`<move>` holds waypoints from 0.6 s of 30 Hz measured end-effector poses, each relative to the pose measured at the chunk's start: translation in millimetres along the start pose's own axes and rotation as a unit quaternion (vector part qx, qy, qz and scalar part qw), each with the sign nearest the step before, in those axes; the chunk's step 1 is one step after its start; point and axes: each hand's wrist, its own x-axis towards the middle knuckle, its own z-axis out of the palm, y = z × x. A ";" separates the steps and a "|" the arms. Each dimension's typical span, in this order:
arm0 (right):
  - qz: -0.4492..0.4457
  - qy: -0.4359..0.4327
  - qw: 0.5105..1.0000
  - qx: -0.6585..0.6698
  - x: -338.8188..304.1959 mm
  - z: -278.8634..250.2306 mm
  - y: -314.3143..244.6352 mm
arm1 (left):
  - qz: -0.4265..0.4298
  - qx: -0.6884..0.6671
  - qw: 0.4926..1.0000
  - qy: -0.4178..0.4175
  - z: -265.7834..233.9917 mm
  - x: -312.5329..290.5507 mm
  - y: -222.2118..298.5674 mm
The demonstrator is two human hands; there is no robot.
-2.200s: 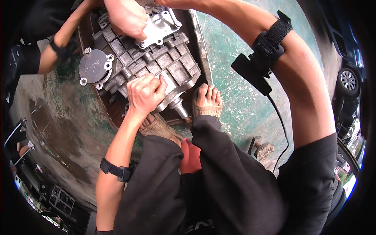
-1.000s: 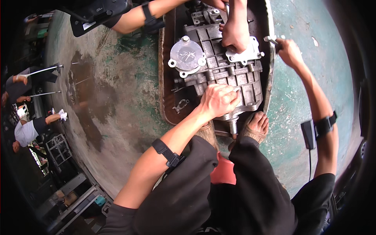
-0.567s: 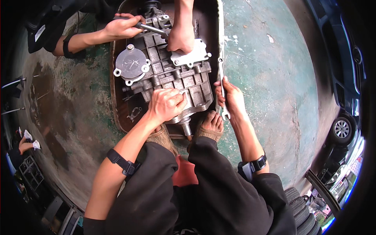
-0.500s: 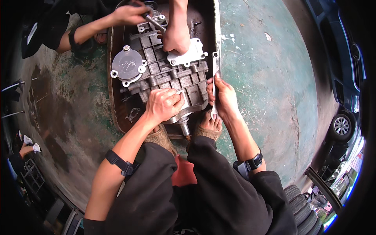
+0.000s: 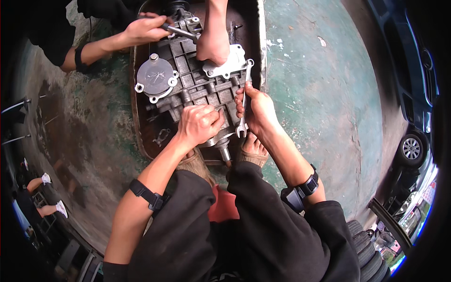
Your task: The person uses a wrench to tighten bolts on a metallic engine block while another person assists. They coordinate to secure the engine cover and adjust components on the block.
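Observation:
A grey metal gearbox (image 5: pixel 185 68) with a ribbed casing lies in front of me, its shaft (image 5: pixel 224 152) pointing toward my feet. My left hand (image 5: pixel 201 124) is closed against the near part of the casing, fingers curled and their tips hidden. In my right hand (image 5: pixel 256 105) is a combination wrench (image 5: pixel 246 110), its ring end up by the corner of a bright cover plate (image 5: pixel 233 61) and its open jaw toward my foot. Opposite me, a co-worker's fist (image 5: pixel 213 48) presses on that plate. The co-worker's other hand (image 5: pixel 148 29) grips a ratchet handle (image 5: pixel 181 32).
The gearbox sits in a rusty metal tray (image 5: pixel 262 28). A round bolted cover (image 5: pixel 156 75) is on its left side, and a small metal bracket (image 5: pixel 162 136) lies in the tray. Tires (image 5: pixel 369 254) are stacked at lower right; a car (image 5: pixel 418 84) stands far right. Someone walks at far left.
My right hand has brought the wrench left, over the gearbox's right edge, its ring end now close to the cover plate. The co-worker's ratchet hand has shifted slightly down. My left hand stays put.

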 end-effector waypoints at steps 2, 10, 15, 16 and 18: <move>-0.006 -0.005 1.000 -0.003 -1.0 4.1 0.9 | 0.002 -0.002 1.000 0.001 -1.5 1.7 0.5; -0.001 -0.003 0.998 -0.065 -1.1 -17.0 -4.0 | 0.010 0.005 1.000 0.013 10.1 -8.8 -5.0; 0.006 -0.002 0.998 -0.064 16.8 -24.8 0.2 | 0.026 0.012 0.999 0.035 16.3 -14.4 -9.0; 0.006 -0.015 0.998 -0.060 22.5 -31.4 1.7 | 0.030 0.003 0.998 0.063 19.6 -14.6 -9.1; -0.029 0.000 0.993 -0.114 40.1 -53.9 6.3 | 0.023 -0.014 0.996 0.080 29.0 -16.1 -10.5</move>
